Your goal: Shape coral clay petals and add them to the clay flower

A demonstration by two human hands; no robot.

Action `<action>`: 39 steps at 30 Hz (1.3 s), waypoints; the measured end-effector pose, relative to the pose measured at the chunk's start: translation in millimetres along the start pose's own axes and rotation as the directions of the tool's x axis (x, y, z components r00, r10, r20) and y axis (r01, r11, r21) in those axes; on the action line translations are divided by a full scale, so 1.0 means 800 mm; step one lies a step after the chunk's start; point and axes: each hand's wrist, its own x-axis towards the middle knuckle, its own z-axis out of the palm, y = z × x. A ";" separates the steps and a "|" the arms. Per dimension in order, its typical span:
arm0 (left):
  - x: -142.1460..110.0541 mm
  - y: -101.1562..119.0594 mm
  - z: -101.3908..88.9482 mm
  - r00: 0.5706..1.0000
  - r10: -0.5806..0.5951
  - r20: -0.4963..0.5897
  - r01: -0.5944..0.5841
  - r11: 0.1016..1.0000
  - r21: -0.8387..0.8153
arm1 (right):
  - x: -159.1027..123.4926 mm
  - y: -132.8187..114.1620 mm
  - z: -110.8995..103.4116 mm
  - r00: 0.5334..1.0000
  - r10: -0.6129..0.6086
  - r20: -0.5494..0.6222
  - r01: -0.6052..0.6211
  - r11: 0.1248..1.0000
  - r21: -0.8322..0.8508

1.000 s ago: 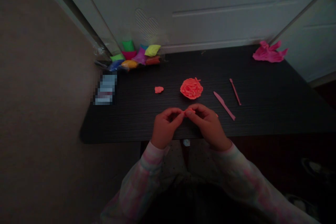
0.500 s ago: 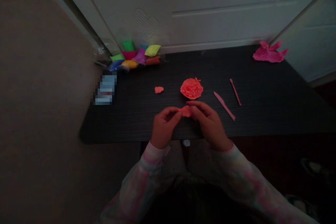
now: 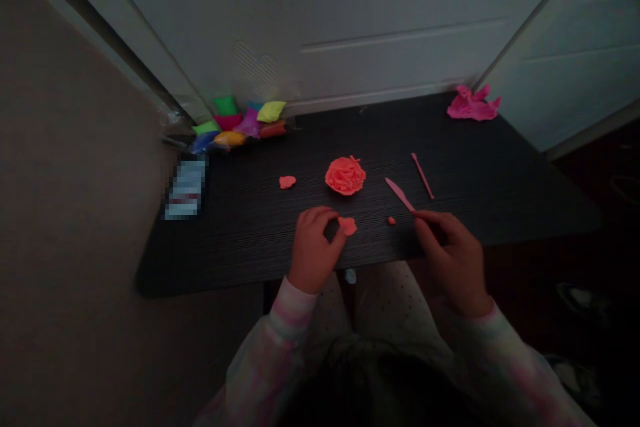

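My left hand pinches a thin, flattened piece of coral clay between thumb and fingers, just over the near part of the table. My right hand has its thumb and forefinger closed on the handle end of a pink modelling knife, whose blade points to the far left; the fingers hide the handle's end. A small coral lump lies on the table between the hands. Beyond them sits a round coral clay piece, ruffled like a flower or filled bowl. Left of it lies a flat clay scrap.
A thin pink modelling stick lies beyond the knife. Colourful clay packets are at the back left, near a blurred-out rectangular object. Crumpled pink material sits at the back right. A pale panelled wall borders the dark table.
My right hand has let go of the flattened clay and moved right to the knife. A small coral lump now lies on the table. The whole view has shifted slightly.
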 end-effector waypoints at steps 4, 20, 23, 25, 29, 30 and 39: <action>-0.004 -0.005 -0.001 0.998 0.056 -0.031 -0.053 0.995 0.081 | 0.011 0.008 -0.002 0.978 -0.074 0.195 0.103 0.984 -0.142; -0.012 -0.001 0.001 0.990 0.136 0.037 -0.140 0.970 0.199 | 0.019 0.008 0.011 0.949 -0.164 0.269 0.237 0.934 -0.268; -0.014 -0.002 -0.007 0.996 0.093 -0.007 -0.092 0.991 0.099 | 0.017 0.007 0.006 0.960 -0.200 0.195 0.244 0.941 -0.236; -0.020 0.002 -0.013 0.997 0.050 -0.055 -0.047 0.998 0.040 | 0.013 0.001 0.001 0.960 -0.230 0.162 0.261 0.942 -0.211; -0.038 0.028 -0.015 0.947 -0.311 -0.079 0.233 0.835 -0.499 | -0.009 -0.032 0.000 0.910 -0.365 0.198 0.383 0.921 -0.062; -0.042 0.039 -0.014 0.890 -0.452 0.058 0.343 0.581 -0.739 | -0.017 -0.044 0.003 0.882 -0.410 0.233 0.420 0.907 0.008; -0.051 0.084 -0.004 0.547 -0.625 0.557 0.539 -0.246 -0.806 | -0.050 -0.086 0.008 0.774 -0.553 0.308 0.566 0.823 0.054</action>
